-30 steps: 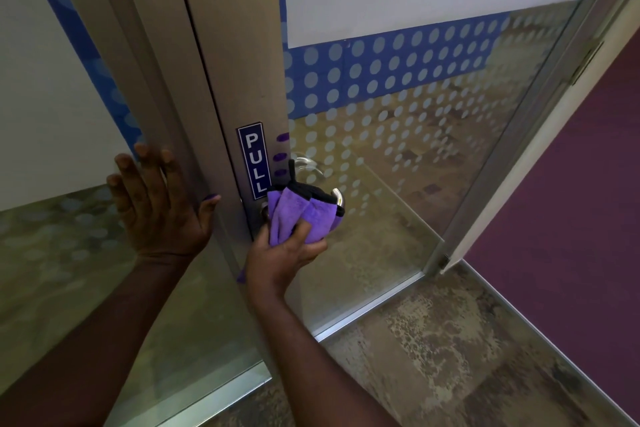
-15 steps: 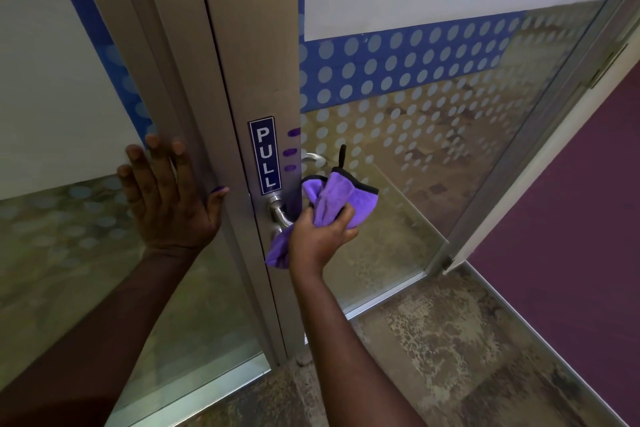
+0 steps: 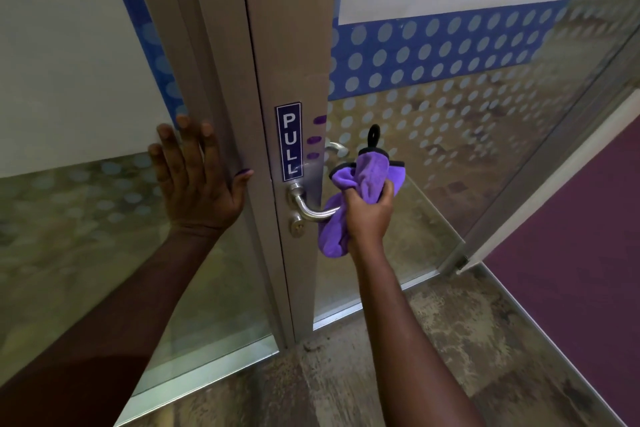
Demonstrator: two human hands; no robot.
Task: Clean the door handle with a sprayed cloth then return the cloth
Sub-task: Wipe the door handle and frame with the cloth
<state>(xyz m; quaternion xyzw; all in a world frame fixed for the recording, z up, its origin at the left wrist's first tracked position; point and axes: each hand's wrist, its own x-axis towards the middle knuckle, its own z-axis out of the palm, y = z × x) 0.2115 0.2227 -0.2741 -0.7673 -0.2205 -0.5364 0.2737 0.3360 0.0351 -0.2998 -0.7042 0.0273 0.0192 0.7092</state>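
Note:
A silver lever door handle point(image 3: 311, 210) sticks out from the metal door stile, below a blue PULL sign point(image 3: 289, 141). My right hand point(image 3: 369, 215) grips a purple cloth point(image 3: 369, 177) with black trim and a black loop, wrapped over the free end of the handle. The handle's end is hidden by cloth and hand. My left hand point(image 3: 197, 180) lies flat with straight fingers against the fixed metal frame left of the door, thumb touching the door's edge.
The glass door point(image 3: 450, 135) with a blue dotted band stands ajar, swung away to the right. A round keyhole point(image 3: 296, 227) sits under the handle. Mottled carpet point(image 3: 381, 357) covers the floor, with purple carpet point(image 3: 571, 253) at the right.
My right hand has slid the cloth along the handle from the base toward its free end, uncovering the handle's curved neck. My left hand stays on the frame.

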